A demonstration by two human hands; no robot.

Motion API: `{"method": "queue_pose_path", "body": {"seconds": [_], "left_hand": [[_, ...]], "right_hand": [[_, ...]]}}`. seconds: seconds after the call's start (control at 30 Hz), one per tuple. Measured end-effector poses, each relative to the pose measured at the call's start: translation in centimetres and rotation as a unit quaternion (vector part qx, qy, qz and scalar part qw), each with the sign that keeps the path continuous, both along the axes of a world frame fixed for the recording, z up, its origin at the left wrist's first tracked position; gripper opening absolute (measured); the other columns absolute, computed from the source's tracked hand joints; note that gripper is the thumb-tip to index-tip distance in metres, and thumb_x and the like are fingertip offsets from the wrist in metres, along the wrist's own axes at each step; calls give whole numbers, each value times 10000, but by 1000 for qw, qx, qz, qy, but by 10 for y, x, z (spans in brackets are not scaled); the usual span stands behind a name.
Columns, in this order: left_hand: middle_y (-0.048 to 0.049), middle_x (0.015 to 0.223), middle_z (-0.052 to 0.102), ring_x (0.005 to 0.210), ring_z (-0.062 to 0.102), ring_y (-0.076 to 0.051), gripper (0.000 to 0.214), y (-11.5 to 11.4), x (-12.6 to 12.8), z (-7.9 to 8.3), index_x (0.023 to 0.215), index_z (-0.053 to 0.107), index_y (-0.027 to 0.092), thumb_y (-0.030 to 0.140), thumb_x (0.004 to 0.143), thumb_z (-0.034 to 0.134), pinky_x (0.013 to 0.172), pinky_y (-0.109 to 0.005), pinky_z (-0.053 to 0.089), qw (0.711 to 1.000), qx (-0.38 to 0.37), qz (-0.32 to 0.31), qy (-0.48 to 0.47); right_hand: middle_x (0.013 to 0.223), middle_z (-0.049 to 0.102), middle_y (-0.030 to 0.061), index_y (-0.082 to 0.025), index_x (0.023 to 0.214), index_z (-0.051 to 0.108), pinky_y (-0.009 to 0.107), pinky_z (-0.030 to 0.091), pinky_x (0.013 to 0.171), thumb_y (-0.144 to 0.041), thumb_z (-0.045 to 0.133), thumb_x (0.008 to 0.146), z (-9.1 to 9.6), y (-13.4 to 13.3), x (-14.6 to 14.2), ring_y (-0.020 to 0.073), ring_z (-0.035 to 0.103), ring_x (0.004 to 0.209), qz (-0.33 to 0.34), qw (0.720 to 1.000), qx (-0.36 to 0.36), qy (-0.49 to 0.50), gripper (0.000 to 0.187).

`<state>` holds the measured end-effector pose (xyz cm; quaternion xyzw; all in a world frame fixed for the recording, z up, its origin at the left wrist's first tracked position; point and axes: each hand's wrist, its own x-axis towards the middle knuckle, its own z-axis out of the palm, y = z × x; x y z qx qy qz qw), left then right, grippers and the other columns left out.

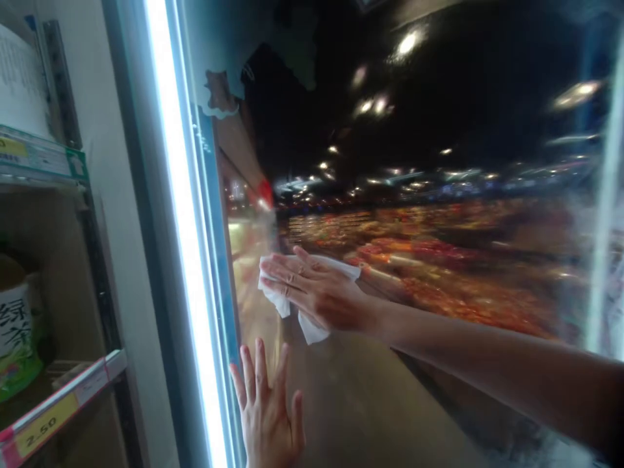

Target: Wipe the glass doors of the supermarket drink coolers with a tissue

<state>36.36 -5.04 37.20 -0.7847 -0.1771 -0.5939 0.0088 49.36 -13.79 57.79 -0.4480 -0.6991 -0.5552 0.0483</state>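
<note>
My right hand [316, 289] reaches in from the right and lies on a white paper towel [314, 330], pressing it to a glass door [341, 396]. Its fingers point left, and crumpled corners of the towel stick out around the palm and fingertips. Lower down, my left hand [270, 409] is raised with fingers spread against the glass, beside the door's blue edge strip [221, 312]. It holds nothing. Some of the towel is hidden under my right hand.
A bright light tube [178, 195] runs down the door's left side. Left of it, a shelf holds a green tea bottle [17, 338] above a price rail [58, 416]. Blurred lights and colourful goods [439, 260] show in the glass. Hazy patches [536, 445] mark the lower right.
</note>
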Motion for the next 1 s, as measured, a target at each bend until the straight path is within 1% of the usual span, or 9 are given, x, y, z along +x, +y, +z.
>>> {"method": "queue_pose_path", "body": {"seconds": [0.13, 0.27, 0.43, 0.57, 0.63, 0.77, 0.9, 0.93, 1.0], "left_hand": [[-43, 1729, 163, 1600, 67, -344, 803, 7, 6, 19, 1618, 214, 369, 151, 929, 564, 1261, -712, 152, 999, 51, 13, 4], [-34, 1728, 166, 1602, 80, -312, 820, 15, 6, 38, 1621, 208, 359, 126, 923, 568, 1290, -657, 118, 997, 68, 19, -22], [-29, 1734, 136, 1608, 39, -298, 763, 19, 9, 67, 1615, 266, 298, 224, 935, 606, 1310, -575, 0, 991, 133, 6, -23], [0, 1732, 145, 1610, 58, -291, 712, 17, 10, 90, 1595, 323, 313, 335, 946, 614, 1311, -539, -45, 986, 158, -24, -57], [6, 1730, 157, 1610, 62, -288, 689, 17, 9, 98, 1584, 350, 311, 352, 948, 612, 1312, -525, -48, 983, 169, -29, -62], [13, 1728, 167, 1611, 68, -279, 696, 21, 11, 104, 1587, 342, 318, 347, 948, 616, 1314, -514, -44, 983, 168, -21, -70], [33, 1737, 101, 1615, 48, -253, 761, 29, 15, 99, 1615, 246, 352, 414, 950, 611, 1320, -500, -46, 980, 181, -1, -79], [39, 1739, 85, 1615, 36, -249, 771, 30, 15, 98, 1619, 228, 360, 426, 950, 607, 1320, -498, -49, 980, 184, 5, -78], [39, 1739, 85, 1615, 37, -259, 781, 31, 15, 99, 1620, 221, 366, 427, 945, 610, 1322, -511, -43, 981, 181, 20, -74]], "right_hand": [[1658, 349, 114, -130, 1560, 404, 509, 183, 1322, -257, 482, 1049, 29, 1, 0, 244, 202, 1584, -17, 998, 51, 33, 532], [1643, 394, 83, -269, 1514, 493, 512, 248, 1297, -301, 493, 1059, 53, 3, 2, 244, 274, 1563, -9, 999, -18, -37, 456], [1654, 367, 112, -148, 1541, 431, 518, 179, 1314, -220, 383, 1087, 81, 7, 8, 236, 227, 1576, -33, 998, 52, -11, 462], [1634, 413, 74, -130, 1514, 459, 445, 183, 1323, -203, 384, 1081, 86, 14, 8, 199, 267, 1563, 11, 984, -94, -153, 445], [1639, 403, 87, -114, 1525, 436, 450, 193, 1320, -183, 393, 1075, 94, 18, 5, 208, 280, 1559, 7, 983, -99, -157, 458], [1654, 361, 135, -72, 1536, 407, 499, 190, 1314, -132, 419, 1046, 107, 28, -5, 253, 239, 1572, -4, 996, -21, -87, 494], [1624, 425, 105, -96, 1501, 475, 444, 205, 1317, -163, 430, 1042, 110, 33, -8, 222, 298, 1553, 37, 966, -141, -212, 467], [1623, 427, 104, -99, 1502, 475, 443, 206, 1316, -162, 425, 1042, 114, 34, -8, 220, 301, 1552, 37, 961, -153, -227, 466], [1632, 405, 132, -76, 1515, 448, 462, 213, 1310, -151, 406, 1046, 124, 35, -8, 235, 279, 1559, 25, 972, -121, -201, 476]]}}
